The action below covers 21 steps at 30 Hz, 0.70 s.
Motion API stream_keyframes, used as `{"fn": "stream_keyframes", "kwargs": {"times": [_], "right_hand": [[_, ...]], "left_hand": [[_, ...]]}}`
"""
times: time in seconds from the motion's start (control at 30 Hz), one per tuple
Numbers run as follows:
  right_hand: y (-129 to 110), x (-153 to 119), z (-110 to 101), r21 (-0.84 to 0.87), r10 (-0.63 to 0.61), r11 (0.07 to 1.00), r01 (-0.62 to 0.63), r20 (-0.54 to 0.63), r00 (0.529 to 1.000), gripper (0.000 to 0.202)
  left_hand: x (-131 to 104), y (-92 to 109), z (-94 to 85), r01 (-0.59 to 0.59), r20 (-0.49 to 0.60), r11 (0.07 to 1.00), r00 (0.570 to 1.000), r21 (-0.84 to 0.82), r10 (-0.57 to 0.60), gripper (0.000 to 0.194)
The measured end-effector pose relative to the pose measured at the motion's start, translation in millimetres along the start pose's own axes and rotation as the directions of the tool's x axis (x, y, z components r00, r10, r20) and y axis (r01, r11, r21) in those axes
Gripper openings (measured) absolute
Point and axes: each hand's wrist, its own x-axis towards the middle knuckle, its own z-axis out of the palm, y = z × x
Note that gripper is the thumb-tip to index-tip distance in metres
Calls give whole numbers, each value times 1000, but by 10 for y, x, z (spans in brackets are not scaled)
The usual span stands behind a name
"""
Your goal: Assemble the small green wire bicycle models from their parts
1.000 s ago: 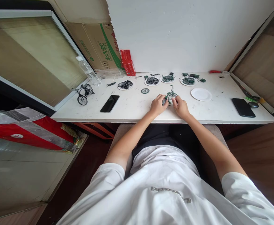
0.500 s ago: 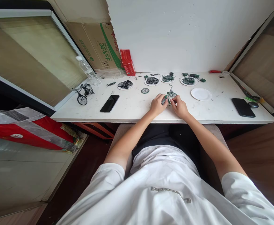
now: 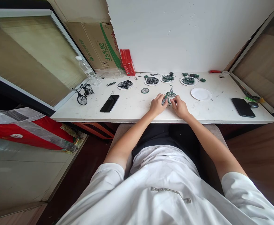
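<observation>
Near the front edge of the white table [image 3: 132, 109], my left hand [image 3: 158, 104] is closed on the left side of a small green model bicycle [image 3: 171, 94]. My right hand [image 3: 179, 106] pinches at the bicycle's right side, its fingertips close to those of my left hand. Fingers hide part of the frame and one wheel. A loose wheel [image 3: 145, 90] lies to the left of my hands. Behind them, small plates hold black parts [image 3: 152, 81] and green parts [image 3: 188, 81]. To the right is a bare white plate [image 3: 201, 94].
A black model bicycle [image 3: 82, 93] stands at the left, near a plastic bottle [image 3: 88, 70] and a phone [image 3: 110, 103]. Another phone [image 3: 243, 107] and a dark mouse [image 3: 253, 105] lie at the right. A red box [image 3: 128, 62] stands at the back.
The wheel by my left hand has turned slightly between my fingers. Both hands have stayed in almost the same place.
</observation>
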Motion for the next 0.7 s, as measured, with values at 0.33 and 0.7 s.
{"fn": "stream_keyframes", "kwargs": {"times": [0.33,0.7], "right_hand": [[-9,-4,-21,17,21,1000,-21,38,999,57],[-68,-8,-2,-114,-33,993,29,-38,999,69]], "left_hand": [[-4,2,-3,-5,-3,1000,1000,15,5,18],[-28,69,44,-50,20,999,999,-3,50,17]]}}
